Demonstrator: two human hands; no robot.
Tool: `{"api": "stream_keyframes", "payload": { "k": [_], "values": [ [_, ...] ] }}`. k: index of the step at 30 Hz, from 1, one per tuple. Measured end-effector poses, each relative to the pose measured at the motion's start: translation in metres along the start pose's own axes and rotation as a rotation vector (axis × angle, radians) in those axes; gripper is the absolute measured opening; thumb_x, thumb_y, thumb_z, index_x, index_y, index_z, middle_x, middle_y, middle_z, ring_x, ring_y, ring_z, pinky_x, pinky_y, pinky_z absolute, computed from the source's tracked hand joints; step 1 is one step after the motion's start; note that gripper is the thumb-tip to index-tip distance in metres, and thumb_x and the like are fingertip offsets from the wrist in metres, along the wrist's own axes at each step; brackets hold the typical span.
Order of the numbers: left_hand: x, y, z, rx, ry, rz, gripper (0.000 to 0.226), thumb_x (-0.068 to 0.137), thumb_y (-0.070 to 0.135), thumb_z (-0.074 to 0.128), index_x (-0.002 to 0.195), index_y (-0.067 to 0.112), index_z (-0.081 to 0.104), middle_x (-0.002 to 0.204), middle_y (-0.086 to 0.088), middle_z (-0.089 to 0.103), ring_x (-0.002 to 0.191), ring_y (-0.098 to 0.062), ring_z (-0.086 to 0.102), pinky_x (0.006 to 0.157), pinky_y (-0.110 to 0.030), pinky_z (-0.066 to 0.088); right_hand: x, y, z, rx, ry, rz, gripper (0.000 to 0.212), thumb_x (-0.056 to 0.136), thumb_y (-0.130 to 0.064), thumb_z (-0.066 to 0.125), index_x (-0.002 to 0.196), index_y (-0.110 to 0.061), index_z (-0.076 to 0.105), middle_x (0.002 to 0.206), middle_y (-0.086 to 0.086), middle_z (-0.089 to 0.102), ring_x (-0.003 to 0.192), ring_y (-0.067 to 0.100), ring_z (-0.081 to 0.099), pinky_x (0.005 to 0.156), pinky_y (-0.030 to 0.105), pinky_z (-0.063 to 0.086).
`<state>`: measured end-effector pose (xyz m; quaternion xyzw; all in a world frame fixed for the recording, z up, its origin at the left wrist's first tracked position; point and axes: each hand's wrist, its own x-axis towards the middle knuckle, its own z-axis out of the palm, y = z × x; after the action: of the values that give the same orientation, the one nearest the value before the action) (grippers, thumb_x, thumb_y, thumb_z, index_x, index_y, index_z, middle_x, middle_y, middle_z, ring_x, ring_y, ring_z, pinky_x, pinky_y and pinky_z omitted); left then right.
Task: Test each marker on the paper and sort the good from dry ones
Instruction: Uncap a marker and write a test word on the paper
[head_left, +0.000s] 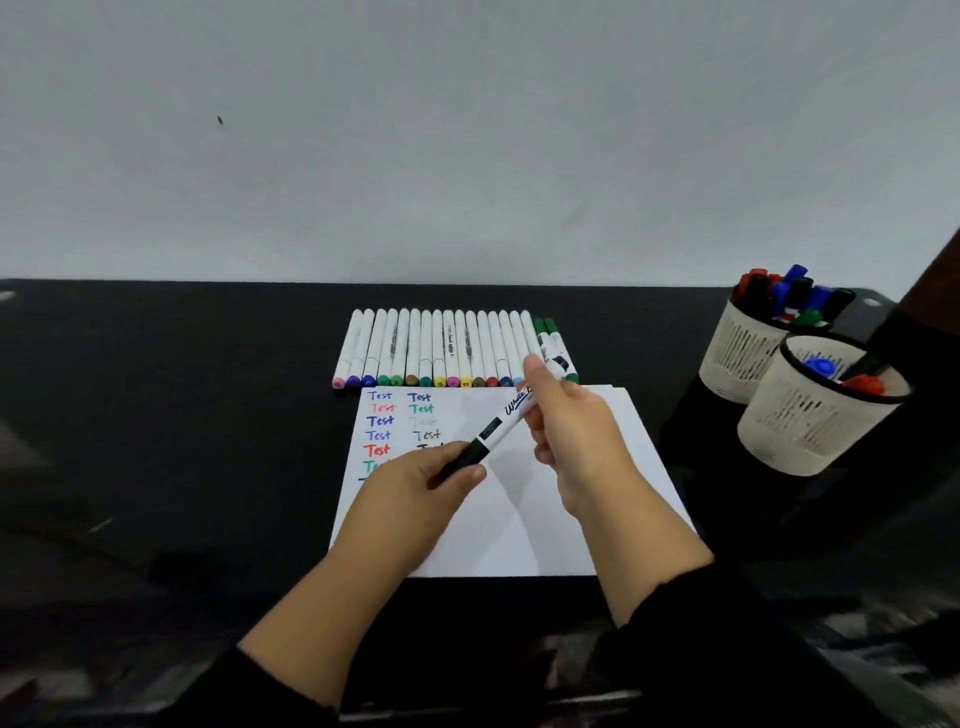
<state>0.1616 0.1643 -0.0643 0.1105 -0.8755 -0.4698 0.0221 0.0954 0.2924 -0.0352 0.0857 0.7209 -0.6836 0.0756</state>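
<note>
**Both hands on one black-capped marker above the test sheet**

The left hand (415, 493) has its fingers and thumb curled round the black cap end of a whiteboard marker (501, 423); the right hand (569, 431) grips the white barrel at the other end, fingers wrapped, the index finger raised; the marker lies tilted between them, cap end low and left, held above the paper (545, 519) and not touching it; whether the cap is seated or partly off I cannot tell.

The paper lies flat on a black table (182, 415); behind the table stands a plain pale wall (467, 156); dark sleeves cover both forearms.

On the paper the word "Test" is written in two columns, in blue, red, green and black, one entry very faint; the hands hide the lowest ones, so the count is uncertain.

Just beyond the paper's far edge lies a row of slim white pens (431, 348), roughly seventeen, side by side with coloured ends toward the paper; two green-capped markers (550, 340) lie at its right end.

At the right stand two pale mesh cups; the far cup (737, 358) holds many red, blue, black and green markers; the near cup (800, 431) shows one blue cap and one red.
</note>
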Motion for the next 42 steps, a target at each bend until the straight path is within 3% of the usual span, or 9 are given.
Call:
{"api": "stream_keyframes", "payload": {
  "k": [5,11,18,22,25,31,34,38,42],
  "values": [
    [0.000,-0.011,-0.013,-0.045,-0.037,-0.058,0.022,0.089,0.036,0.058,0.110,0.037,0.065,0.091,0.021,0.064,0.088,0.001,0.056,0.064,-0.014,0.039,-0.012,0.018,0.028,-0.042,-0.162,0.020,0.023,0.088,-0.036,0.064,0.071,-0.021,0.060,0.042,-0.016,0.049,0.046,0.002,0.044,0.050,0.017,0.032],
    [0.003,-0.014,-0.023,-0.056,-0.094,-0.081,0.009,0.086,0.038,0.063,0.090,0.046,0.061,0.080,0.016,0.065,0.071,-0.001,0.055,0.058,-0.017,0.039,-0.009,0.030,0.043,0.022,-0.115,-0.008,0.018,0.089,-0.025,0.061,0.072,-0.020,0.056,0.039,-0.017,0.049,0.037,0.000,0.045,0.051,0.020,0.035],
    [0.003,-0.012,-0.022,0.042,-0.026,-0.055,0.029,0.090,0.037,0.057,0.119,0.035,0.062,0.090,0.013,0.065,0.084,-0.006,0.056,0.072,-0.024,0.046,-0.003,0.031,0.052,-0.021,-0.012,-0.009,0.021,0.083,-0.018,0.054,0.064,-0.015,0.046,0.050,-0.003,0.040,0.051,0.016,0.033,0.053,0.029,0.030],
    [-0.001,-0.010,-0.021,0.176,0.007,0.025,0.031,0.093,0.039,0.052,0.123,0.034,0.059,0.081,0.015,0.057,0.075,-0.006,0.052,0.064,-0.024,0.045,-0.005,0.031,0.053,0.015,0.019,0.019,0.020,0.083,-0.015,0.053,0.064,-0.014,0.044,0.054,0.000,0.038,0.050,0.015,0.030,0.050,0.027,0.028],
    [-0.006,-0.011,-0.020,0.318,0.058,0.102,0.029,0.094,0.040,0.047,0.119,0.032,0.059,0.090,0.009,0.062,0.081,-0.010,0.054,0.069,-0.026,0.046,-0.007,0.030,0.055,0.013,0.029,0.038,0.020,0.083,-0.016,0.052,0.065,-0.014,0.043,0.056,0.001,0.037,0.050,0.016,0.029,0.050,0.029,0.027],
    [-0.011,-0.012,-0.022,0.511,0.104,0.187,0.030,0.096,0.042,0.039,0.119,0.028,0.053,0.092,0.008,0.055,0.078,-0.007,0.044,0.057,-0.017,0.033,-0.011,0.027,0.059,0.047,0.013,0.058,0.021,0.085,-0.014,0.051,0.065,-0.014,0.043,0.055,0.001,0.038,0.048,0.014,0.029,0.048,0.026,0.027],
    [-0.012,-0.012,-0.026,0.346,0.044,0.113,0.026,0.094,0.040,0.047,0.112,0.029,0.061,0.086,0.010,0.058,0.077,-0.008,0.050,0.061,-0.022,0.042,-0.014,0.026,0.061,0.032,-0.028,0.059,0.021,0.085,-0.013,0.050,0.065,-0.014,0.044,0.055,0.000,0.040,0.047,0.013,0.031,0.046,0.025,0.028],
    [-0.024,-0.018,-0.035,-0.117,-0.016,-0.066,0.015,0.089,0.033,0.060,0.075,0.034,0.066,0.075,0.010,0.069,0.079,-0.009,0.064,0.079,-0.031,0.053,0.004,0.016,0.038,0.054,0.102,0.065,0.020,0.089,-0.016,0.050,0.070,-0.015,0.045,0.058,-0.001,0.041,0.045,0.011,0.031,0.041,0.022,0.025],
    [-0.022,-0.023,-0.039,-0.085,0.017,-0.106,0.018,0.089,0.035,0.060,0.072,0.042,0.059,0.085,0.011,0.068,0.084,-0.013,0.064,0.075,-0.025,0.050,0.009,0.017,0.032,0.125,0.089,0.076,0.021,0.089,-0.015,0.049,0.069,-0.015,0.044,0.055,-0.001,0.035,0.045,0.010,0.023,0.039,0.019,0.020]
  ]
}}
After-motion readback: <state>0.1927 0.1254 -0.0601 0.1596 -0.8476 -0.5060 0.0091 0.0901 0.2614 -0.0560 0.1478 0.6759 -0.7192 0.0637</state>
